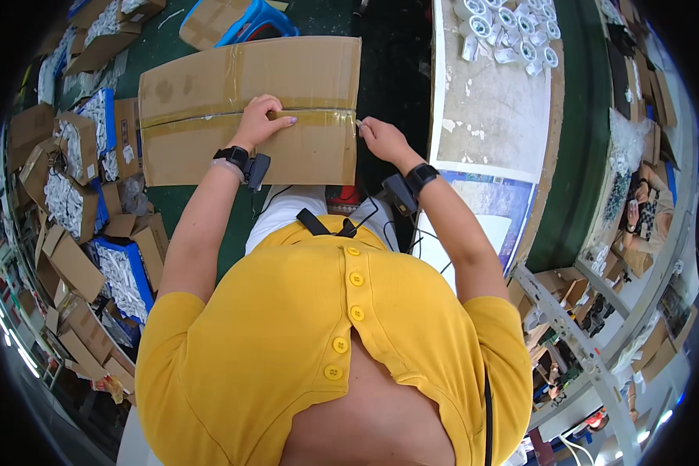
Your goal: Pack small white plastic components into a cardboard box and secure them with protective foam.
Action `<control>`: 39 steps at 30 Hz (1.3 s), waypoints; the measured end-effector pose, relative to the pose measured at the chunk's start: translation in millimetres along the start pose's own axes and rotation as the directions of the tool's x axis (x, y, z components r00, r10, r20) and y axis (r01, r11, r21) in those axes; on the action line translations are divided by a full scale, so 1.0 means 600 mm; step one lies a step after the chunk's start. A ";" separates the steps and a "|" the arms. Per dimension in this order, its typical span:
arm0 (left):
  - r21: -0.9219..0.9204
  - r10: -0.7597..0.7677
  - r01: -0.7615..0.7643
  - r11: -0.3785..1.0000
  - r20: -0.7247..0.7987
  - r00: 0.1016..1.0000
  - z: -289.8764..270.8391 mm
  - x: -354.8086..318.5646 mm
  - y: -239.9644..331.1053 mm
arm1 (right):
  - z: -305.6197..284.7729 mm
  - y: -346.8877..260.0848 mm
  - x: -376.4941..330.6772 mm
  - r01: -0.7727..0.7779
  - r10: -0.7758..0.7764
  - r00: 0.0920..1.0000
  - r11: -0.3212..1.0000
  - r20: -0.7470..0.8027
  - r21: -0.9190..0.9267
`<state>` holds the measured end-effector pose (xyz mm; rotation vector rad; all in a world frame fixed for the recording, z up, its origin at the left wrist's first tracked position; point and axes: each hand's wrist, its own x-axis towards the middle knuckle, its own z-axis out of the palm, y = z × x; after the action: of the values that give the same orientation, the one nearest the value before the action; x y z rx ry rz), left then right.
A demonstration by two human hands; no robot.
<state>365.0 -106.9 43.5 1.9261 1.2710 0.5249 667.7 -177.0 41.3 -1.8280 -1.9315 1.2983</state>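
In front of my legs stands a large cardboard box (186,147), with brown tape (318,117) running along its middle seam and a dark line showing through it. My left hand (261,122) rests on top at that seam, fingers bent and thumb spread apart from them, holding nothing I can see. At the box's right edge, level with the seam, my right hand (384,141) has thumb and fingers pinched together. A small pale, shiny bit shows at its fingertips; I cannot make out whether it is the tape's end.
To the right, a worktable (485,116) carries several white round fittings (512,31). Open cartons (74,206) of white parts crowd the left. Beyond the box lies a blue plastic stool (258,22). A metal frame (575,342) stands at right; another person (656,206) is farther right.
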 end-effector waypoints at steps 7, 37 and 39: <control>0.164 0.063 -0.058 0.985 -0.028 0.998 -0.036 -0.020 0.073 | -0.066 0.000 0.017 -0.201 0.223 0.975 0.901 -0.015 0.384; 0.280 0.094 -0.034 0.959 -0.205 0.974 -0.057 -0.224 0.220 | -0.146 -0.242 0.161 -0.109 0.239 0.971 0.340 0.026 0.934; 0.318 0.065 0.008 0.948 -0.218 0.974 -0.058 -0.228 0.230 | -0.155 -0.245 0.179 -0.137 0.237 0.970 0.309 0.063 0.941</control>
<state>365.3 -248.0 181.3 2.2012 1.5520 0.5971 598.4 -19.5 152.1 -1.3585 -0.5000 1.7951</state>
